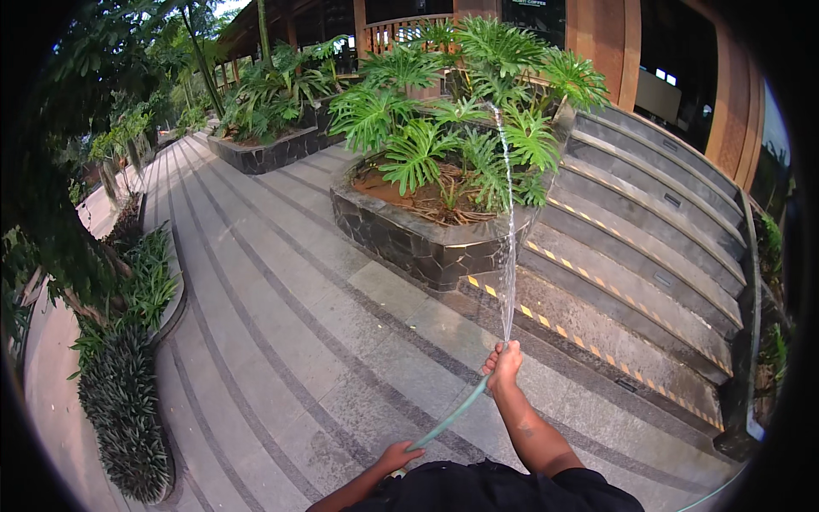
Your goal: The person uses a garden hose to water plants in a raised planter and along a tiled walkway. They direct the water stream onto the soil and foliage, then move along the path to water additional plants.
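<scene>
My right hand [505, 365] grips a green garden hose [457, 413] close to its outlet, arm stretched forward over the paving. From that end a stream of water [509, 256] shoots up and away towards a large split-leaf philodendron [419, 150] in a stone-clad planter [409, 240]. Lower down, near my dark shirt, my left hand [400, 456] is closed around a further length of the same hose. The hose's outlet is hidden by the fingers of my right hand.
Stone steps [614, 275] with yellow dashed edge strips rise on the right to a wooden building. Striped paving [256, 307] runs off to the upper left, past a second planter [256, 159]. A low plant bed [128, 409] borders it on the left. More hose [716, 489] lies at lower right.
</scene>
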`<state>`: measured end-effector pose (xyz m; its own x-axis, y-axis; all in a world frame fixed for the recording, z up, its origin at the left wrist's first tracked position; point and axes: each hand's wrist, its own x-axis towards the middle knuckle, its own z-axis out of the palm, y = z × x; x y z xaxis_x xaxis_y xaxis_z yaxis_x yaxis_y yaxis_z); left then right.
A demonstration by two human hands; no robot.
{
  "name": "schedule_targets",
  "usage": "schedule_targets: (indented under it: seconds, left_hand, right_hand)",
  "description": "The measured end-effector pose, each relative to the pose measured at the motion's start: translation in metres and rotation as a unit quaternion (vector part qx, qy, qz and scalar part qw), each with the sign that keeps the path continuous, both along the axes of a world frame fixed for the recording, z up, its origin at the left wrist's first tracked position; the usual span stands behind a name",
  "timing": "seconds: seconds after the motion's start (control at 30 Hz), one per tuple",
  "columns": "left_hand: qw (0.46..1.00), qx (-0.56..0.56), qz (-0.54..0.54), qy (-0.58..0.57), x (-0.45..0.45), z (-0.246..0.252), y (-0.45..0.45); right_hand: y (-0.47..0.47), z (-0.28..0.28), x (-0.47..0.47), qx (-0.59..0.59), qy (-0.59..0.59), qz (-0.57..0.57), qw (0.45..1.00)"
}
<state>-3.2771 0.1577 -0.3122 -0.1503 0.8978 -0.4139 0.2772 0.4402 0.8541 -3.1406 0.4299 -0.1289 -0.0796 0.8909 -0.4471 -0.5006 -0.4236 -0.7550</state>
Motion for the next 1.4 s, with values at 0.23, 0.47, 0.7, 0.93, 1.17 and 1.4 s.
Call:
schedule_targets:
  seconds: [0.23, 0.47, 0.7, 0.93, 1.17, 1.4]
  left_hand:
    - [0.998, 0.047, -0.026, 0.027, -0.022, -0.033, 0.006]
    - [0.999, 0.04, -0.01, -0.008, -0.025, -0.015, -0.004]
    - [0.998, 0.042, -0.024, -0.05, -0.029, -0.031, -0.017]
    - [0.997, 0.054, -0.021, 0.048, -0.022, -0.051, -0.008]
    - [0.998, 0.058, -0.022, -0.009, -0.006, -0.039, -0.004]
    - [0.999, 0.042, -0.01, 0.018, 0.005, -0.034, 0.01]
  right_hand:
    - [-0.009, 0.014, -0.026, 0.015, -0.026, 0.015, 0.999]
    - [-0.012, 0.009, -0.041, 0.029, -0.061, 0.006, 0.998]
    - [-0.022, -0.007, -0.047, 0.014, -0.06, 0.025, 0.998]
    - [-0.017, -0.007, -0.038, 0.028, -0.055, 0.033, 0.998]
    - [-0.01, -0.004, -0.019, 0.046, -0.061, 0.027, 0.997]
    - [-0.003, 0.007, -0.009, 0.053, -0.064, 0.036, 0.996]
